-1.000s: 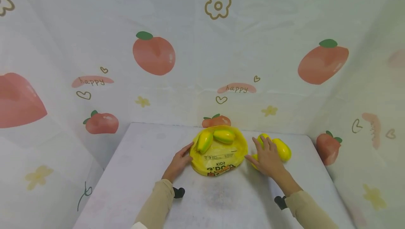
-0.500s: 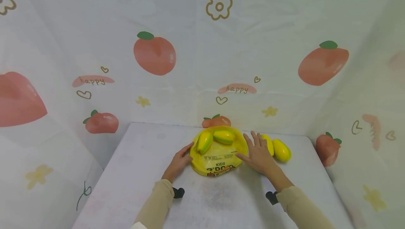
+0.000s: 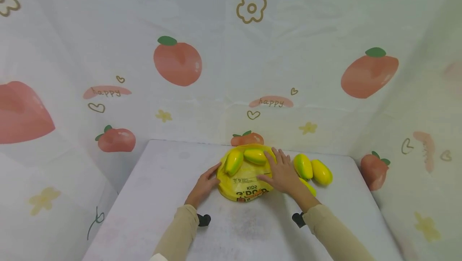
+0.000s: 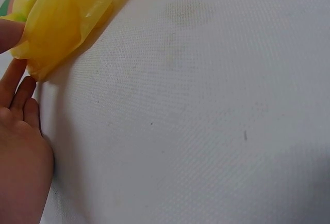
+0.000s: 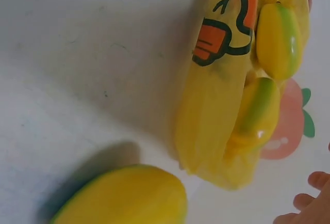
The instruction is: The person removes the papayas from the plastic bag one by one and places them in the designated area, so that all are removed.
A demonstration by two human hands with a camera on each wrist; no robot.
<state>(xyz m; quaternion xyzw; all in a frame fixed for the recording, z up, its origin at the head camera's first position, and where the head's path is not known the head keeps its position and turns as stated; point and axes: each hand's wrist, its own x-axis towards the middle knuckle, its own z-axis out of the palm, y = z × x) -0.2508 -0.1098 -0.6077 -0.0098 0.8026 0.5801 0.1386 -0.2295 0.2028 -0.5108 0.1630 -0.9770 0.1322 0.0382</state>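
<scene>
A round-opened yellow plastic bag with printed letters lies at the far middle of the table. Two yellow-green mangoes, one upright-leaning and one sideways, rest inside it. My left hand pinches the bag's left edge; in the left wrist view the thumb lies over the rim and fingers sit outside. Above the bag's right edge is my right hand, fingers spread, holding nothing; in the right wrist view its fingertips stand apart from the bag.
Right of the bag, three more mangoes lie on the white table: one, another beside it, and a third partly behind my right hand. A fruit-printed white curtain stands behind the table and along its sides.
My right hand has moved left from over the loose mangoes to the bag's right edge, uncovering them. The left hand, bag and mangoes inside look unchanged.
</scene>
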